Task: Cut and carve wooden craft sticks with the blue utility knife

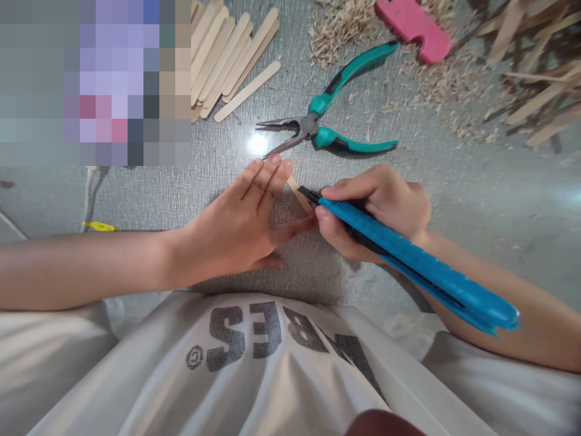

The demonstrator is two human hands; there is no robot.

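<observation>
My left hand [236, 218] lies over a wooden craft stick [299, 197], holding it down on the table with outstretched fingers. Part of the stick is hidden under those fingers. Closed around a blue utility knife [408, 248], my right hand [376, 212] grips it near the front, with the thumb along its top. The knife's short dark blade touches or hovers just over the stick; which one I cannot tell. Just beyond my left fingertips lie needle-nose pliers [308, 125] with teal and black handles, their jaws spread.
More craft sticks [236, 54] lie in a loose pile at the back. Wood shavings [340, 30] are heaped near a pink plastic piece [415, 27]. Split sticks [544, 91] are scattered at the far right. A cable [93, 194] with a yellow tag runs at the left.
</observation>
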